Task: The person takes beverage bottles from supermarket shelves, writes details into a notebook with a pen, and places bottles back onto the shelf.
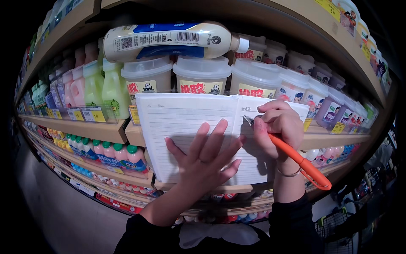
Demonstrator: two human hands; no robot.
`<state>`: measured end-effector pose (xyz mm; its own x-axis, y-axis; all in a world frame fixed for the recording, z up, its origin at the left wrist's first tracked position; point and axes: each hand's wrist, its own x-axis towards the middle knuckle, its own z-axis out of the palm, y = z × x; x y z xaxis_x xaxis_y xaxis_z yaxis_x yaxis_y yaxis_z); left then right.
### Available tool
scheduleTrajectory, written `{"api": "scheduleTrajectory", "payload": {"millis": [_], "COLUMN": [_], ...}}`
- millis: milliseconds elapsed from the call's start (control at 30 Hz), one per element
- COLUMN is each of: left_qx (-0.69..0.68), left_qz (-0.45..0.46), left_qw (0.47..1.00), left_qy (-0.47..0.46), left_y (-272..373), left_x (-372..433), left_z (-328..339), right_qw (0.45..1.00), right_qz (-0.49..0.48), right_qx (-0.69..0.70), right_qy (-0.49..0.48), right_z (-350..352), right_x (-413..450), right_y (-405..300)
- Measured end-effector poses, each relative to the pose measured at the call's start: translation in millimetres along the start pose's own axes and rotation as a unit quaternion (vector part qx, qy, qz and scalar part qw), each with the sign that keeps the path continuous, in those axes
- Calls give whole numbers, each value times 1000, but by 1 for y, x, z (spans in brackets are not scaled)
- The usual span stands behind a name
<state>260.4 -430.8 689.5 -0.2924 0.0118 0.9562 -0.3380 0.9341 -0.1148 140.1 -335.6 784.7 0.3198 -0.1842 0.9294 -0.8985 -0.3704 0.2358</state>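
An open lined notebook [190, 111] leans against the shelf front, with a little handwriting at the top of its right page. My left hand [206, 155] lies over the left page and the centre fold, fingers spread, holding nothing. An orange pen [295, 155] is gripped in my right hand [282, 127], its tip near the upper part of the right page. Behind the notebook's top edge stand lidded plastic cups [203, 71] with yellow labels. Across their lids lies a large plastic bottle [168, 41] on its side, its white cap to the right.
Green drink bottles [114, 89] and pink ones stand at the left of the shelf. Price tags [93, 114] line the shelf edge [95, 130]. Lower shelves hold green-capped bottles [120, 152]. An upper shelf runs overhead. A wire shopping cart [336, 225] is at the lower right.
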Motion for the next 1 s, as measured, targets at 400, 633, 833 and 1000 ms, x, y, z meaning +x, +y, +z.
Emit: {"api": "scheduleTrajectory", "payload": {"millis": [400, 633, 833, 1000], "left_qx": [-7, -17, -2, 3], "left_qz": [-10, -35, -15, -14], "left_qw": [1000, 999, 1000, 1000], "left_qy": [0, -12, -19, -22], "left_y": [1, 2, 1, 1], "left_x": [2, 1, 3, 1], "left_z": [-4, -3, -5, -5], "right_qw": [1000, 1000, 1000, 1000], "right_qz": [10, 16, 10, 24], "right_qx": [6, -6, -10, 1], "right_qy": [-27, -14, -5, 2], "right_z": [1, 3, 2, 4], "right_x": [0, 2, 2, 0], "right_y": [1, 0, 0, 1]}}
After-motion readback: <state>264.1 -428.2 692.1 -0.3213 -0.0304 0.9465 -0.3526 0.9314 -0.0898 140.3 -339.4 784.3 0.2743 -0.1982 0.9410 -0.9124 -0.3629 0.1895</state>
